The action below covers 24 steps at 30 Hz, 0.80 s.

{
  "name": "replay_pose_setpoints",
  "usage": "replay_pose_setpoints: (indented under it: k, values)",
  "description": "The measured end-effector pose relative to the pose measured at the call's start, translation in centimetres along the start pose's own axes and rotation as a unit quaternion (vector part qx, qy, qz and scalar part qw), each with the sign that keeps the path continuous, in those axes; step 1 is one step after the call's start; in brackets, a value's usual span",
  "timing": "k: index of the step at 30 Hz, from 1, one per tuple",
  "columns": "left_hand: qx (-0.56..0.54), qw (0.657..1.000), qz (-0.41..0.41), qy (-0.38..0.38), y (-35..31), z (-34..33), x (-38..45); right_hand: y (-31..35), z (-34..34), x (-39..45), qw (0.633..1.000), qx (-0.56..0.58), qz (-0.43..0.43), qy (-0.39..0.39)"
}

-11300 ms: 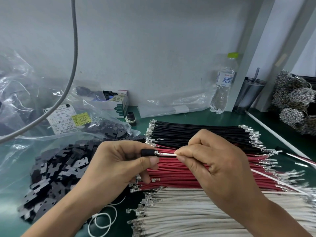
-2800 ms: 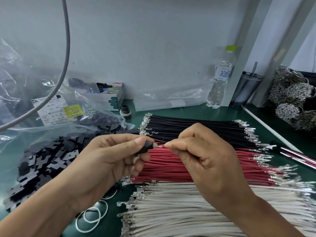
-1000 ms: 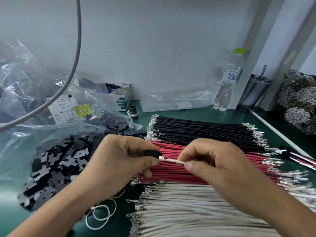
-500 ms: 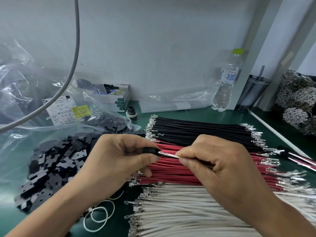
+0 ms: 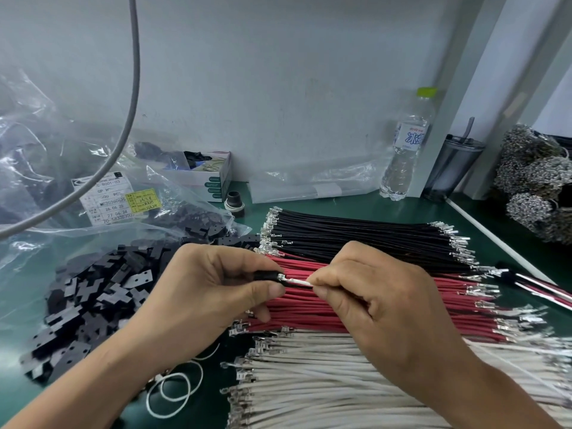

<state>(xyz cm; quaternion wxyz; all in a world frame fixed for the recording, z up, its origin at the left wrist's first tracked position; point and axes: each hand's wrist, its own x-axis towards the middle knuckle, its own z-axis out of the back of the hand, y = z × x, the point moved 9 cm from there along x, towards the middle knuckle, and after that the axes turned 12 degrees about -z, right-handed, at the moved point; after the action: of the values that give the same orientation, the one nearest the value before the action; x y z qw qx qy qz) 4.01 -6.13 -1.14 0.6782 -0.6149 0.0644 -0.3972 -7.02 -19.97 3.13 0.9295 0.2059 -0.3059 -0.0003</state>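
white wire [image 5: 298, 282] is pinched close behind its terminal [image 5: 281, 277] by the right hand [image 5: 371, 300], so the tip can be steered. housing [image 5: 266, 275] is gripped between thumb and fingers of the left hand [image 5: 210, 292], mouth turned to the terminal, both held above the red wires [image 5: 309, 309].

Wire rows [image 5: 356, 239] fill the bench centre and right; a black parts pile [image 5: 93, 292] blocks the left. Bare green bench [image 5: 340, 209] lies behind the wires, short of bottle [image 5: 405, 150] and box [image 5: 213, 178].
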Motion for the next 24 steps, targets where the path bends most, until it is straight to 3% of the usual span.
replay_pose_setpoints:
  k: [4,9,14,24]
  values:
    - [-0.012,0.999,-0.006,0.031,-0.2,-0.6,0.0,-1.8,-0.6,0.3,0.988,0.125,-0.083,0.043]
    - [0.081,0.995,-0.024,0.045,-0.5,-1.0,-0.2,1.0,-1.0,-0.2,1.000,-0.008,0.009,0.003]
    - [0.082,0.996,-0.036,0.019,-0.7,-0.9,-0.1,-0.9,-0.2,0.2,0.999,0.009,-0.041,0.001]
    - [0.115,0.991,-0.071,0.024,-1.8,-1.2,0.0,0.3,-0.3,0.1,1.000,-0.011,0.003,-0.008]
